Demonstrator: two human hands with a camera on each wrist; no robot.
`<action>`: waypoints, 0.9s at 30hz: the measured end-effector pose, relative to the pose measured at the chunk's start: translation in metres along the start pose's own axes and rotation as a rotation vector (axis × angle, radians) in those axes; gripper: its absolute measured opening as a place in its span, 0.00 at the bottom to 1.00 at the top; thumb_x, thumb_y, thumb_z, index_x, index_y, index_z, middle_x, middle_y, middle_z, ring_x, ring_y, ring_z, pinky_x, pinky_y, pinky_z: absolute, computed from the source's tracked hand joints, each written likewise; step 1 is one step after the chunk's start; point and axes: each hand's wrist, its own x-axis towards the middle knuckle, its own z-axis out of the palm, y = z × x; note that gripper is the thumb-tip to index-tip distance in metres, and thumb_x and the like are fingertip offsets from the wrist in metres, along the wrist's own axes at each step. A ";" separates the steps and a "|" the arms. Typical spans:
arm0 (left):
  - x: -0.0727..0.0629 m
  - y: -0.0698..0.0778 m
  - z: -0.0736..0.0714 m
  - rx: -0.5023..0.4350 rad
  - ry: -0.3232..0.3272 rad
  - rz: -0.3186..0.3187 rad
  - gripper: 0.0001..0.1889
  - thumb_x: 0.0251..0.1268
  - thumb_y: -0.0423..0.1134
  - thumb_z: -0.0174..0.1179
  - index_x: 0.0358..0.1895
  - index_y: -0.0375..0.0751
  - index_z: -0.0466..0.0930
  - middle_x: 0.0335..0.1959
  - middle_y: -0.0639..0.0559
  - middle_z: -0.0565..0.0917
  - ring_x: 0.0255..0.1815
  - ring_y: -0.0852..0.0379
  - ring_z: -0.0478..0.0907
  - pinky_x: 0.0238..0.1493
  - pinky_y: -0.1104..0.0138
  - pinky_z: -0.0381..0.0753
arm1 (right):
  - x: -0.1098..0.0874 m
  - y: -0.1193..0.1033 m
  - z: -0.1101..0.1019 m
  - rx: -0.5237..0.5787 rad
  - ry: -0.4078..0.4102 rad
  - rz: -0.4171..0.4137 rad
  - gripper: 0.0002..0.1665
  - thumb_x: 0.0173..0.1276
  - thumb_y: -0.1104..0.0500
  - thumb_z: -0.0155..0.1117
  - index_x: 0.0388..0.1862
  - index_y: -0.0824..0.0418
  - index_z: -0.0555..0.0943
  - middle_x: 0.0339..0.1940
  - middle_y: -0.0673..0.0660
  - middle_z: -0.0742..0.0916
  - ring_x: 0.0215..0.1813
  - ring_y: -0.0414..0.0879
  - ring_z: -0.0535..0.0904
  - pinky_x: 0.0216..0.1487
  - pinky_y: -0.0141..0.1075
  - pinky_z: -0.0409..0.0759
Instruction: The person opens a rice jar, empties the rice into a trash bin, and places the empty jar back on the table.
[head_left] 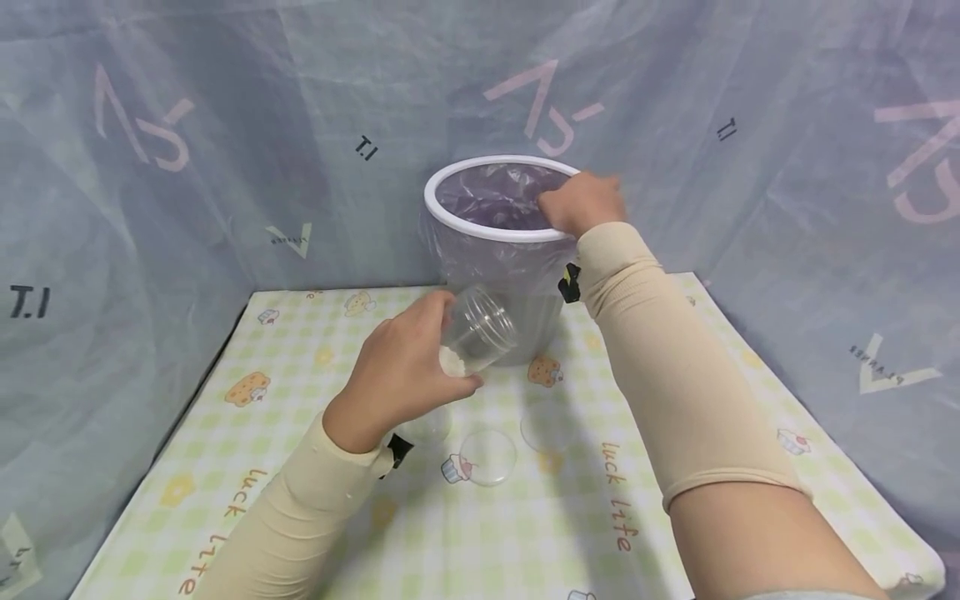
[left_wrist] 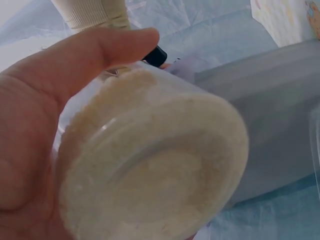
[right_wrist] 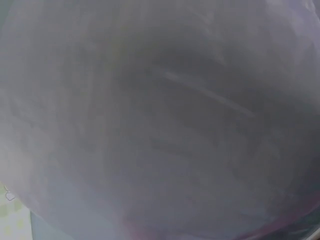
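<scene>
A clear plastic jar (head_left: 487,325) with white, grainy contents (head_left: 452,361) lies tilted in my left hand (head_left: 405,362). Thumb and fingers wrap around its side, and its threaded mouth points right, towards the bin. In the left wrist view the round base of the jar (left_wrist: 160,185) fills the foreground. My right hand (head_left: 585,204) grips the right side of the white rim (head_left: 502,232) of a grey trash can (head_left: 517,325) lined with a thin clear bag (head_left: 480,187). Grey wall (right_wrist: 150,125), close and blurred, fills the right wrist view; the right fingertips are hidden.
Clear round lids lie flat on the checked tablecloth (head_left: 420,533), one clear disc (head_left: 489,457) in front of another faint disc (head_left: 547,427). Part of a further round clear piece (head_left: 429,425) shows below my left hand. Bluish printed sheeting (head_left: 300,125) surrounds the table.
</scene>
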 end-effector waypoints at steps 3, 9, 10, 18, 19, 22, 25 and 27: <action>-0.001 -0.004 -0.001 0.011 0.000 0.001 0.45 0.39 0.56 0.81 0.63 0.42 0.72 0.49 0.52 0.84 0.35 0.53 0.80 0.35 0.57 0.80 | -0.001 0.002 0.002 0.015 0.002 0.004 0.45 0.72 0.38 0.43 0.75 0.69 0.70 0.72 0.71 0.72 0.70 0.64 0.65 0.68 0.56 0.72; -0.001 -0.012 -0.004 0.031 -0.009 -0.039 0.46 0.39 0.56 0.80 0.65 0.44 0.71 0.50 0.52 0.84 0.37 0.52 0.81 0.36 0.55 0.81 | -0.001 0.002 0.003 0.022 0.002 0.007 0.45 0.71 0.39 0.43 0.74 0.70 0.69 0.69 0.71 0.73 0.68 0.63 0.66 0.65 0.55 0.74; -0.001 -0.013 -0.005 0.033 -0.014 -0.046 0.46 0.39 0.56 0.80 0.65 0.44 0.71 0.50 0.52 0.84 0.37 0.52 0.81 0.36 0.55 0.81 | -0.001 0.001 0.002 0.023 0.002 0.008 0.45 0.71 0.39 0.43 0.75 0.70 0.69 0.69 0.71 0.72 0.67 0.63 0.66 0.65 0.55 0.74; 0.000 -0.021 -0.009 0.064 -0.054 -0.103 0.50 0.40 0.58 0.80 0.69 0.42 0.68 0.56 0.50 0.84 0.48 0.50 0.84 0.42 0.52 0.82 | -0.001 -0.002 0.002 0.040 -0.001 0.018 0.45 0.71 0.39 0.42 0.76 0.68 0.68 0.70 0.71 0.72 0.68 0.62 0.66 0.65 0.54 0.74; 0.000 -0.022 -0.010 0.067 -0.057 -0.106 0.50 0.40 0.57 0.79 0.69 0.42 0.68 0.55 0.50 0.84 0.47 0.49 0.85 0.42 0.52 0.82 | -0.001 -0.002 0.002 0.045 0.001 0.019 0.45 0.71 0.39 0.42 0.76 0.68 0.68 0.70 0.71 0.72 0.67 0.62 0.66 0.65 0.54 0.74; 0.001 -0.024 -0.011 0.072 -0.062 -0.113 0.50 0.40 0.57 0.79 0.69 0.42 0.68 0.55 0.51 0.84 0.48 0.48 0.85 0.42 0.52 0.82 | -0.001 -0.003 0.001 0.050 0.006 0.024 0.45 0.71 0.39 0.43 0.76 0.68 0.68 0.69 0.71 0.72 0.66 0.62 0.67 0.64 0.54 0.74; 0.002 -0.026 -0.011 0.083 -0.071 -0.120 0.50 0.40 0.58 0.79 0.70 0.42 0.68 0.54 0.51 0.84 0.47 0.48 0.85 0.41 0.51 0.82 | -0.001 -0.004 0.000 0.050 0.007 0.032 0.46 0.71 0.38 0.43 0.76 0.68 0.67 0.68 0.71 0.71 0.65 0.62 0.68 0.63 0.54 0.75; 0.002 -0.027 -0.011 0.090 -0.077 -0.126 0.51 0.40 0.58 0.79 0.70 0.42 0.68 0.54 0.51 0.84 0.47 0.47 0.85 0.41 0.51 0.82 | -0.001 -0.005 0.000 0.049 0.005 0.039 0.46 0.71 0.38 0.43 0.77 0.68 0.66 0.68 0.71 0.70 0.65 0.62 0.69 0.63 0.54 0.76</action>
